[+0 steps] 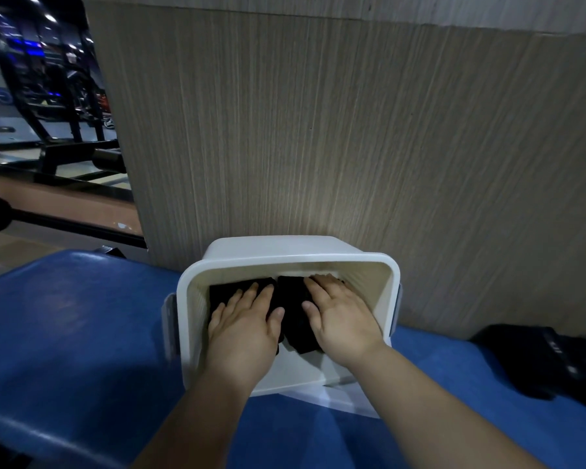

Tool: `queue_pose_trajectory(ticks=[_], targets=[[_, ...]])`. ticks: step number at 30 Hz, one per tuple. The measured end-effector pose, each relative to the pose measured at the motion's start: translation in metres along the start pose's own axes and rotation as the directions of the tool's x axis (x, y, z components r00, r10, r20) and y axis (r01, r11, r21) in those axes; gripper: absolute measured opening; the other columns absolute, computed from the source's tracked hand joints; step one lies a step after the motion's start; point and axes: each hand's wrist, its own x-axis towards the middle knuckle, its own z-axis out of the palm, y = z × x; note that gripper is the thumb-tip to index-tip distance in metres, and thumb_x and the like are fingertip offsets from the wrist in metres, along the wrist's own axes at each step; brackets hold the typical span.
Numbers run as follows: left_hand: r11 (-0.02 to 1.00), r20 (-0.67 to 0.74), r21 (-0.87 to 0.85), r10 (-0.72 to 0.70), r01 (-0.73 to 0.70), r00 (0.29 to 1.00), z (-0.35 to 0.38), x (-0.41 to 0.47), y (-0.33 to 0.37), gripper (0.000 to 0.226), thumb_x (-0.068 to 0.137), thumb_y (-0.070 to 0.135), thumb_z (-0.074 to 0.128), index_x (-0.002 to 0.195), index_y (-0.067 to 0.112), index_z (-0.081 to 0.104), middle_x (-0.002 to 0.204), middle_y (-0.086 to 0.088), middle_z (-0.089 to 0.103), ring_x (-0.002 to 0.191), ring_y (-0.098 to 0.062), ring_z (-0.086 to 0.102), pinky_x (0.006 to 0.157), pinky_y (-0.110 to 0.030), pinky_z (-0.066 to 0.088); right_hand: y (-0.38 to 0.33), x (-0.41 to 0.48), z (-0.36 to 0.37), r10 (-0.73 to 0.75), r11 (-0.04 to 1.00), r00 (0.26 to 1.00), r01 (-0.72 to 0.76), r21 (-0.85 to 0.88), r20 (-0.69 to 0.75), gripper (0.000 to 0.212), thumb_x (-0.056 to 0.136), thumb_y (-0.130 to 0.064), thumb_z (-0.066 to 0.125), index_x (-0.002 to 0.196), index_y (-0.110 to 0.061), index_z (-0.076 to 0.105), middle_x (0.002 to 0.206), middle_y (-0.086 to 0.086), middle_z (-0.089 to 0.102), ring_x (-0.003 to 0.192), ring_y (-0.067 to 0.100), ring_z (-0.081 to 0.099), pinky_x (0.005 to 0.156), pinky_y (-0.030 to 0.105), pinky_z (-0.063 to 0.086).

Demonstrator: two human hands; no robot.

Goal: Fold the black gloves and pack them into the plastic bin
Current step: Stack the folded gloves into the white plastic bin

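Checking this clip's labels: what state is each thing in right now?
bin: open-topped, standing on the bench
gloves: folded, inside the bin, under both hands
left hand: flat, pressing the gloves
right hand: flat, pressing the gloves
black item: lying on the bench right of the bin, untouched

The person's left grip [247, 328] and right grip [340, 319] are showing as bare hands with short fingers and rounded wrists, and the left forearm [197, 411] and right forearm [430, 401] are running bare to the near edge.
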Motion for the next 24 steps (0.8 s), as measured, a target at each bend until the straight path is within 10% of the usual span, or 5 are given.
queue_pose_trajectory(ticks=[8, 14, 17, 24], targets=[[1.0, -0.073, 0.008, 0.016, -0.016, 0.997, 0.0, -0.016, 0.012, 0.051, 0.1, 0.046, 0.026, 0.15, 0.034, 0.022, 0.157, 0.012, 0.024, 0.146, -0.011, 0.013, 0.12, -0.036, 0.006, 0.002, -0.03, -0.013, -0.043, 0.998, 0.998, 0.045, 0.037, -0.046, 0.076, 0.085, -0.052, 0.004, 0.149, -0.02, 0.029, 0.156, 0.0, 0.029, 0.146, 0.018, 0.019, 0.118, 0.028, 0.006], [0.99, -0.219, -0.11, 0.066, -0.092, 0.974, 0.007, -0.029, 0.029, 0.041, 0.093, 0.036, 0.051, 0.133, 0.029, 0.051, 0.136, 0.01, 0.051, 0.131, -0.014, 0.04, 0.113, -0.038, 0.025, 0.022, -0.079, -0.022, -0.077, 0.989, 0.969, 0.103, 0.103, -0.233, 0.036, 0.091, -0.034, 0.04, 0.118, -0.024, 0.061, 0.114, -0.009, 0.061, 0.104, 0.009, 0.058, 0.082, 0.02, 0.049], [0.983, -0.234, -0.136, 0.086, -0.12, 0.969, 0.014, -0.039, 0.045, 0.028, 0.092, 0.034, 0.054, 0.12, 0.03, 0.057, 0.119, 0.012, 0.055, 0.117, -0.013, 0.044, 0.103, -0.032, 0.029, 0.046, -0.104, -0.026, -0.014, 0.994, 0.97, 0.04, 0.102, -0.241, 0.025, 0.084, -0.031, 0.047, 0.102, -0.027, 0.064, 0.095, -0.012, 0.063, 0.08, 0.01, 0.061, 0.061, 0.021, 0.05], [0.957, -0.08, -0.234, 0.158, -0.173, 0.984, 0.044, -0.049, 0.097, 0.013, 0.095, 0.035, 0.048, 0.103, 0.03, 0.057, 0.099, 0.017, 0.052, 0.102, -0.007, 0.043, 0.088, -0.024, 0.033, 0.124, -0.145, -0.023, 0.293, 0.955, 0.924, -0.271, 0.121, -0.244, 0.023, 0.08, -0.013, 0.069, 0.103, -0.017, 0.069, 0.098, -0.003, 0.067, 0.086, 0.02, 0.066, 0.067, 0.031, 0.054]])
